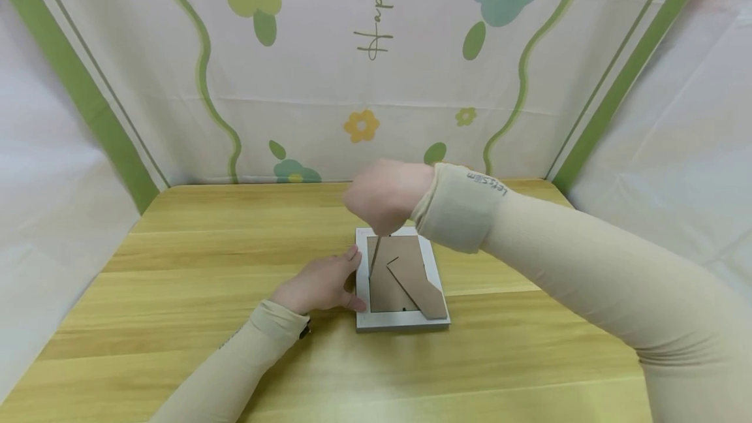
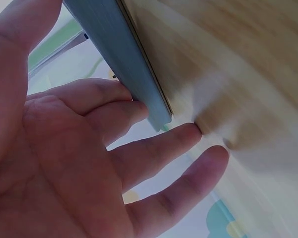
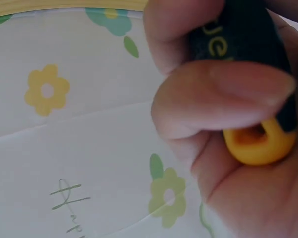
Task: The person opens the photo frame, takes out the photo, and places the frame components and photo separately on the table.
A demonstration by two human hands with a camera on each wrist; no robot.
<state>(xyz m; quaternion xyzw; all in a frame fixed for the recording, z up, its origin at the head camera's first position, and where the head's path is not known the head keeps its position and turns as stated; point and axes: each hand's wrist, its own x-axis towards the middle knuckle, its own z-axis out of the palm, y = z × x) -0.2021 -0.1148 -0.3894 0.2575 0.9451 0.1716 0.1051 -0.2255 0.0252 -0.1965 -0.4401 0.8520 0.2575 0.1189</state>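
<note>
A picture frame lies face down on the table, its brown backing board and folded stand showing. My left hand rests against the frame's left side, thumb near the lower left corner. In the left wrist view its fingers are fairly straight, some touching the frame's edge. My right hand is above the frame, gripping a screwdriver by its dark green and yellow handle. The screwdriver's thin shaft slants down, its tip at the left inner edge of the frame by the backing.
The wooden table extends around the frame on all sides. Behind it hangs a white cloth with flowers and lettering. Pale cloth sides stand at left and right.
</note>
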